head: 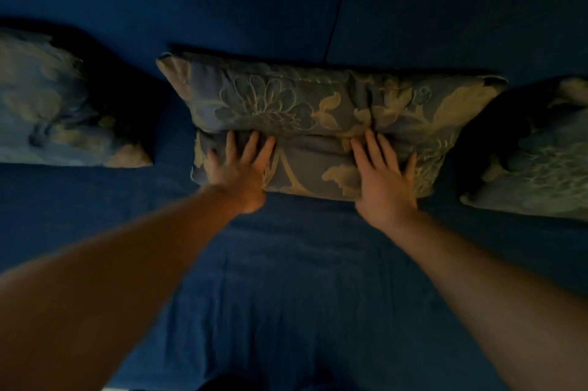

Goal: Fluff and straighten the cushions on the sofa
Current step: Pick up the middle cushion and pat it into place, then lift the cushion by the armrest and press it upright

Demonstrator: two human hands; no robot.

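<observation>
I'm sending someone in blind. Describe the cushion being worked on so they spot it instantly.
On the blue sofa, three floral cushions line the backrest. It is the middle cushion, the only one with the left hand and right hand pressed flat on it, creasing it across.

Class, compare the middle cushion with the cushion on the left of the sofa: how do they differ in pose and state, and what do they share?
1. The middle cushion has both hands, left hand and right hand, pressing on it; the left cushion is untouched.
2. The middle cushion is creased across its front under the fingers; the left cushion shows no such fold.
3. The middle cushion shows whole; the left cushion is cut off by the picture's edge.

Both share a floral blue-and-cream fabric and rest on the blue sofa.
</observation>
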